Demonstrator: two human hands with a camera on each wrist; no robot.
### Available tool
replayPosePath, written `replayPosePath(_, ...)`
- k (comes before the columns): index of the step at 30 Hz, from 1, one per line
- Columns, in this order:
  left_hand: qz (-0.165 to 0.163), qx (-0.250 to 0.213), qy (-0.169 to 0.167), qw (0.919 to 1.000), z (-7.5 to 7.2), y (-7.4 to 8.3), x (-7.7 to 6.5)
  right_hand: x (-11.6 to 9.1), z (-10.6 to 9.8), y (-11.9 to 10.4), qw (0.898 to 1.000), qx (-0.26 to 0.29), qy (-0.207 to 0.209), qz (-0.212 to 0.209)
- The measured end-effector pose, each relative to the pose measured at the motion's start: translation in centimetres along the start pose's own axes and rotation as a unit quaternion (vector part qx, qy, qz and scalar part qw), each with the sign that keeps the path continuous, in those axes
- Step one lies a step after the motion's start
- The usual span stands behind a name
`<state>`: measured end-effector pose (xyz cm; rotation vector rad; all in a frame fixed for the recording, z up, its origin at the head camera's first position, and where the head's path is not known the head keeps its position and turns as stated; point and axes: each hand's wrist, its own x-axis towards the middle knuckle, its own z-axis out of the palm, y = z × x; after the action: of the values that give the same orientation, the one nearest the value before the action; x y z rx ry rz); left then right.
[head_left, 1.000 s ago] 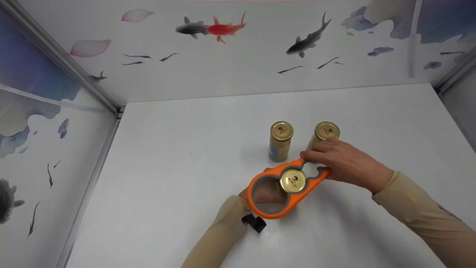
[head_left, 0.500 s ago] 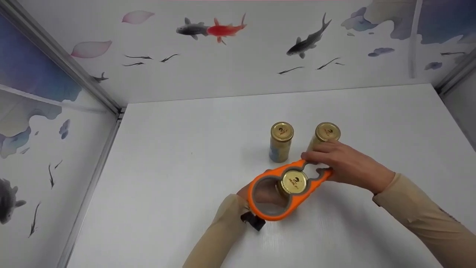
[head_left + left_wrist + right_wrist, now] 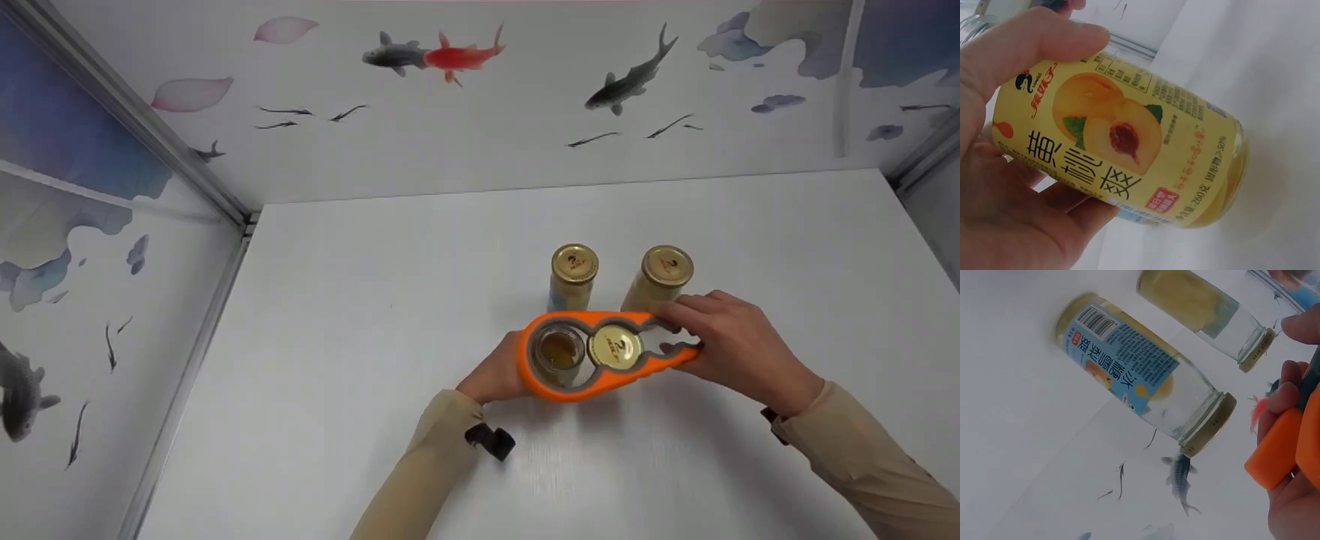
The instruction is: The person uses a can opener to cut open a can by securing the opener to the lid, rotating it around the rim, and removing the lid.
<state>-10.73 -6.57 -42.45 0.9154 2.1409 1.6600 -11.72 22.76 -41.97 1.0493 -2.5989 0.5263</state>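
My left hand (image 3: 495, 373) grips a glass jar (image 3: 561, 352) that has a yellow peach label (image 3: 1112, 129), its thumb and fingers wrapped round the side. The jar's mouth is uncovered, with yellowish contents inside, and shows through the large ring of an orange and grey jar opener (image 3: 589, 389). A gold lid (image 3: 615, 346) sits in the opener's smaller ring, beside the jar mouth. At the opener's far end, my right hand (image 3: 739, 345) holds both handles. The right wrist view shows only part of the orange handles (image 3: 1278, 450).
Two upright jars with gold lids stand just beyond the opener, a left jar (image 3: 574, 274) and a right jar (image 3: 661, 281). One bears a blue label (image 3: 1123, 360). A white table (image 3: 337, 337) lies beneath, bounded by a fish-patterned back wall (image 3: 480, 142) and a left wall.
The lid has come off the held jar and stays in the opener. The opener has turned more level and shifted right with my right hand; the open jar mouth now shows in the large ring.
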Motion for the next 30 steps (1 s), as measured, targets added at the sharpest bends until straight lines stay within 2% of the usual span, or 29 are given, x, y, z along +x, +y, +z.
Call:
replayPosePath(1, -0.024, 0.010, 0.015, 0.9995, 0.4, -1.8, 0.2, -0.2, 0.0, 0.1, 1.000, -0.005, 0.003, 0.005)
replayPosePath(3, -0.046, 0.032, 0.039, 0.9977, 0.8, -4.3, 0.2, -0.5, 0.0, 0.2, 1.000, -0.016, 0.010, 0.012)
replayPosePath(6, -0.057, 0.033, 0.032, 0.9973, 0.1, -6.3, -0.1, -0.8, -0.1, 0.3, 0.999, -0.029, 0.019, 0.021)
replayPosePath(9, -0.083, 0.025, 0.037, 0.9955, -0.3, -6.9, -0.1, -1.1, -0.2, 0.5, 0.998, -0.036, 0.029, 0.030)
replayPosePath(14, -0.125, 0.014, 0.060, 0.9902, -0.8, -6.6, 0.1, -1.8, -0.1, 0.8, 0.997, -0.043, 0.046, 0.037)
replayPosePath(17, -0.129, -0.003, 0.078, 0.9885, -1.0, -6.3, 0.2, -2.3, 0.1, 1.0, 0.997, -0.044, 0.049, 0.040)
replayPosePath(22, -0.120, -0.018, 0.124, 0.9849, -1.3, -7.1, 0.4, -2.9, 0.6, 0.9, 0.997, -0.045, 0.043, 0.054)
replayPosePath(23, -0.119, -0.017, 0.133, 0.9837, -1.3, -7.7, 0.4, -3.0, 0.6, 0.9, 0.996, -0.045, 0.042, 0.057)
replayPosePath(30, -0.153, -0.021, 0.195, 0.9685, -2.0, -8.3, 0.4, -3.6, 1.0, 1.0, 0.996, -0.044, 0.036, 0.068)
